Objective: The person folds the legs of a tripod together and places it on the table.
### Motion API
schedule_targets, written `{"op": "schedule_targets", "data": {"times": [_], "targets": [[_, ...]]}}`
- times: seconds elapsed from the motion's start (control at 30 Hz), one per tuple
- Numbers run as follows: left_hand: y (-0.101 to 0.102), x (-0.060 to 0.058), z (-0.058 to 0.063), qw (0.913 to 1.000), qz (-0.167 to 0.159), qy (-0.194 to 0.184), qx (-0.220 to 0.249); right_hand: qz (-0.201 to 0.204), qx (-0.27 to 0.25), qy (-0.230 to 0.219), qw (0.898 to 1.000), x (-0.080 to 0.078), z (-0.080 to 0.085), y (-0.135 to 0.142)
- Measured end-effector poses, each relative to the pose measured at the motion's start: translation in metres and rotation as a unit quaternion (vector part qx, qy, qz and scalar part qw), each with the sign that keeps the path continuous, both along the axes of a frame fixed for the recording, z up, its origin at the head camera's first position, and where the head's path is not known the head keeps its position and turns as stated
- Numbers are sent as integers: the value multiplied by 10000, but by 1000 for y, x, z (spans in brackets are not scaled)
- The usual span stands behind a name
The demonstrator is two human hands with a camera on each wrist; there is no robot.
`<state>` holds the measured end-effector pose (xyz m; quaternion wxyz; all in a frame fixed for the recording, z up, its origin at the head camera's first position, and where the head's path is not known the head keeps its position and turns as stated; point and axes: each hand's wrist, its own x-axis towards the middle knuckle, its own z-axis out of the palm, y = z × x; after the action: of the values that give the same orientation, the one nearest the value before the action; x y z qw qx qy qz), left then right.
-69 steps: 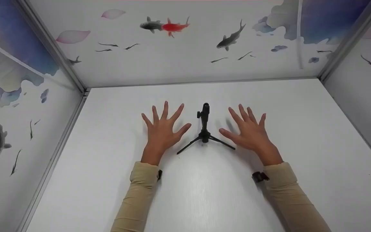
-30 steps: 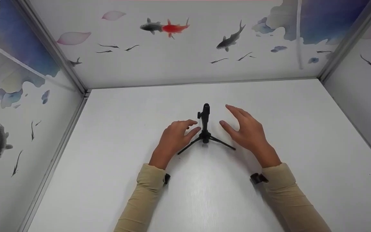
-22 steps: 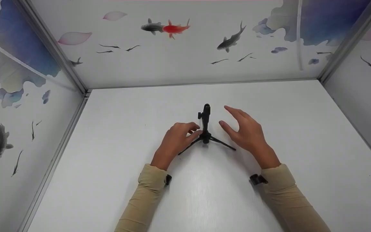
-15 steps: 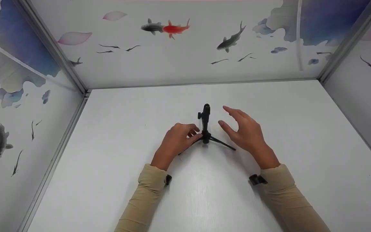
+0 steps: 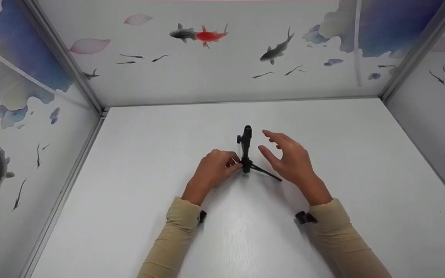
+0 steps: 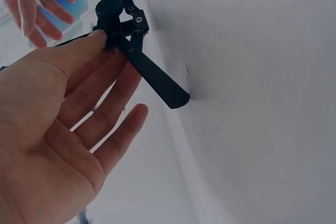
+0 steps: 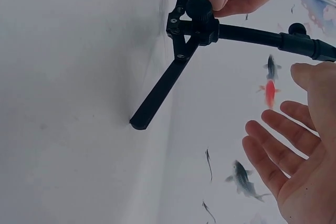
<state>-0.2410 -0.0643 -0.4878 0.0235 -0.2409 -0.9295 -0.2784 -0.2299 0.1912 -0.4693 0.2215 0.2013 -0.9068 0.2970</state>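
Observation:
A small black tripod (image 5: 247,165) stands upright on the white table, legs spread. My left hand (image 5: 213,168) pinches it low at the hub, where the legs meet; the left wrist view has the thumb (image 6: 86,48) against the hub with fingers behind. That hand covers the left leg in the head view. To the right, my right hand (image 5: 292,159) hovers apart from the column, fingers loosely bent and thumb spread. In the right wrist view its fingers (image 7: 286,135) hold nothing. A side knob (image 7: 297,29) sits on the column, and a round knob (image 7: 199,8) caps the hub's underside.
White panels printed with fish and petals enclose the table (image 5: 129,154) at the back, left and right. Grey metal strips (image 5: 58,54) run along the corners. A black wrist camera (image 5: 305,217) sits by the right cuff, another (image 5: 202,216) by the left.
From flat and spread, my left hand has come in to the right and taken hold of the tripod's hub. My right hand has lifted its fingers together and drifted slightly left. The tripod still stands.

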Motion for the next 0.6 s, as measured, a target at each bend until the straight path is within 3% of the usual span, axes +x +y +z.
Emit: {"op": "schedule_targets", "data": {"times": [0.6], "targets": [[4, 2, -2, 9998, 66, -11, -171, 392, -270, 231, 9986, 6, 6, -14]]}}
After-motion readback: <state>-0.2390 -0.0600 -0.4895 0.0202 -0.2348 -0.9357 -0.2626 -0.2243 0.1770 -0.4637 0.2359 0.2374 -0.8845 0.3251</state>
